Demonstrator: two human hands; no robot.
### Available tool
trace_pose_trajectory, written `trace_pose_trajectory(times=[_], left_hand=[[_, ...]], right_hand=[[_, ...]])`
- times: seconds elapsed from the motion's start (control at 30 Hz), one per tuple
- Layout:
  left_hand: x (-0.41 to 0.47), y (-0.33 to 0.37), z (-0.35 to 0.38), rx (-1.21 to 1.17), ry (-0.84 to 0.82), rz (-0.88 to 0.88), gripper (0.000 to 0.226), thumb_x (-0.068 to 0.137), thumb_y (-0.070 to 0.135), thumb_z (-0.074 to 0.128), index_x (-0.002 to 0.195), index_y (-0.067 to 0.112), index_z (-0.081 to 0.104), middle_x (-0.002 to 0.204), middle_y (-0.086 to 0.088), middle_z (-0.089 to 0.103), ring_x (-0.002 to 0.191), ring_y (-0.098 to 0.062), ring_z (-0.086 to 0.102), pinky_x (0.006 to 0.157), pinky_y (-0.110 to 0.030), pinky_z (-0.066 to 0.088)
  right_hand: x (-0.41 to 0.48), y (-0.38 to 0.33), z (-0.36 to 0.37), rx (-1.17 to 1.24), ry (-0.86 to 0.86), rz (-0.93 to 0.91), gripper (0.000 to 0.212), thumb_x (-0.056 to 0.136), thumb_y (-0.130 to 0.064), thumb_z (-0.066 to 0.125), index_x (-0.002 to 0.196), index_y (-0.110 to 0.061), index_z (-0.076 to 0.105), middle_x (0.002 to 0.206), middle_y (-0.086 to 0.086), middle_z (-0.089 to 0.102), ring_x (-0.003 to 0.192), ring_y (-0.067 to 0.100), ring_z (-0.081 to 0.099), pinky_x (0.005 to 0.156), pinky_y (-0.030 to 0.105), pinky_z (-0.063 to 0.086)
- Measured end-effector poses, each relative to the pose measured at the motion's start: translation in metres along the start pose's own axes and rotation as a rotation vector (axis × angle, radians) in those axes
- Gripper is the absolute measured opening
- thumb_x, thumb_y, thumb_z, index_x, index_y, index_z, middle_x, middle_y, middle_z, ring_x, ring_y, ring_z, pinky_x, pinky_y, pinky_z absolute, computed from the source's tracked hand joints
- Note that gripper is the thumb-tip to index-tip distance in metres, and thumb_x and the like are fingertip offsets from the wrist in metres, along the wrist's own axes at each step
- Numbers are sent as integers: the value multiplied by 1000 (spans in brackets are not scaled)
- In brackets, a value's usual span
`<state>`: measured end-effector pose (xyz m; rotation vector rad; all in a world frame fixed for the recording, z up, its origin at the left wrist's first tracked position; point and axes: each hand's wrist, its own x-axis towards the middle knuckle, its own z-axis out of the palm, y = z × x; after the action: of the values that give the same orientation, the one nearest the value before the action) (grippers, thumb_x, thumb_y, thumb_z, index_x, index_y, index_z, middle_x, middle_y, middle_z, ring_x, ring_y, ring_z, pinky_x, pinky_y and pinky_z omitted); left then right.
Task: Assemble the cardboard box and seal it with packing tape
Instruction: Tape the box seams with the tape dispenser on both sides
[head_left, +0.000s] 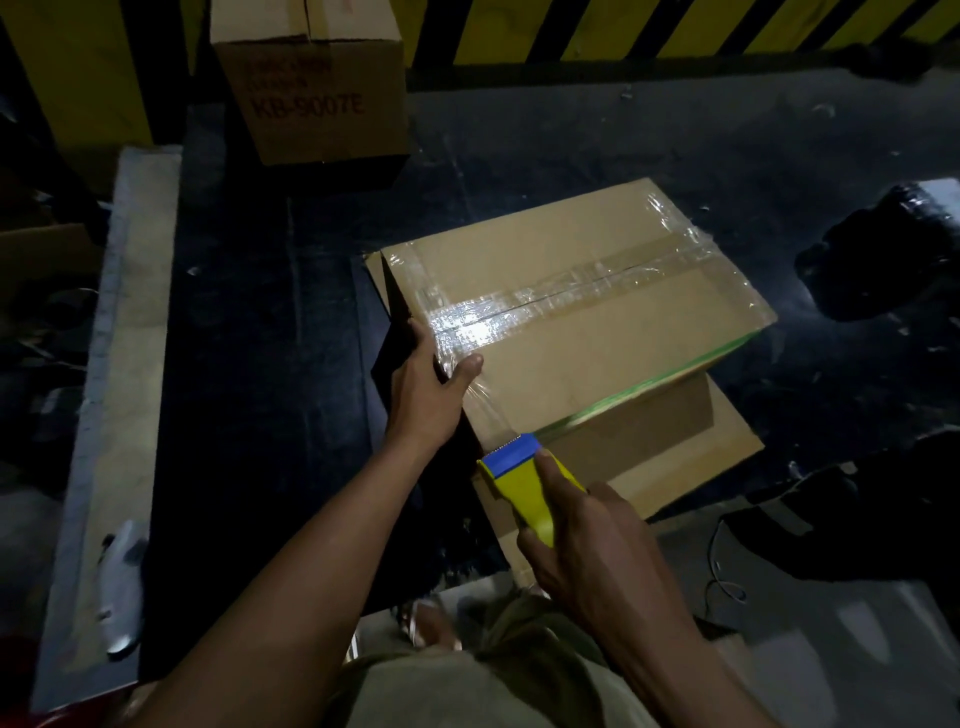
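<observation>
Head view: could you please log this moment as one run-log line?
left hand: steadies cardboard box at near-left edge | right hand: holds tape dispenser at near corner | centre seam: taped

Two cardboard boxes (582, 312) (311, 83), one tape dispenser (530, 478), two hands (431, 384) (597, 551), one flat cardboard sheet (675, 467).

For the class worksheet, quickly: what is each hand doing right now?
Left hand: closed on the near-left edge of the cardboard box, thumb on top.
Right hand: closed around the yellow tape dispenser.
</observation>
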<state>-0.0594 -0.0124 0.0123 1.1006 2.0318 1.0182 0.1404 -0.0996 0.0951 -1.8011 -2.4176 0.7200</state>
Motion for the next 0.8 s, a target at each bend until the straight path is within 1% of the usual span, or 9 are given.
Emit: trace_pose_trajectory(times=[0.1,0.23,0.33,0.4,0.5,0.6,0.73,0.8], left_hand=[[1,-3,0,-27,-6,0,90,92,50,66,159,12,20,156,-11,42,143,-25,37,98,-16,28],[2,-2,-1,-49,2,4,94,90,47,70,159,11,17,160,-6,34,146,-21,31,100,-15,25],[-1,-1,-2,-80,-61,-14,117,78,52,80,160,12,8,162,-1,29,147,-15,27,102,-16,24],[-4,-1,-2,-84,-92,-26,124,75,51,83,160,15,1,163,1,27,148,-15,25,103,-17,23],[-4,-1,0,-78,-79,-36,118,79,45,81,160,15,1,164,0,24,150,-17,23,104,-16,20],[-6,1,3,-69,-63,-32,115,81,44,80,161,15,3,165,-1,22,150,-16,22,104,-16,19],[-5,1,4,-60,-57,-28,113,83,41,79,160,14,1,165,-1,21,150,-16,21,104,-15,18],[-5,2,4,-46,-56,-30,113,83,42,78,160,14,1,165,-3,22,150,-18,22,104,-16,18]], right_hand=[[2,2,8,2,-8,2,82,87,-55,52,154,-39,9,104,9,58,93,32,59,72,35,43],[2,6,13,12,17,-16,80,87,-56,51,153,-40,9,105,8,57,94,31,59,69,33,37],[-1,7,15,38,31,-26,80,87,-54,53,153,-40,9,107,8,57,95,30,59,70,34,40],[-4,8,15,85,51,-21,80,86,-53,54,153,-40,13,104,8,58,95,31,59,70,34,41],[-4,8,19,147,109,19,78,83,-57,53,152,-38,22,88,7,62,83,29,60,61,32,35],[1,7,23,173,115,51,76,82,-56,53,150,-34,29,77,6,64,75,29,61,57,31,32],[9,8,18,148,98,37,75,80,-54,53,149,-30,34,79,8,67,78,31,62,57,33,38],[11,8,13,130,74,35,75,79,-52,53,148,-30,35,81,10,68,79,32,62,57,32,36]])
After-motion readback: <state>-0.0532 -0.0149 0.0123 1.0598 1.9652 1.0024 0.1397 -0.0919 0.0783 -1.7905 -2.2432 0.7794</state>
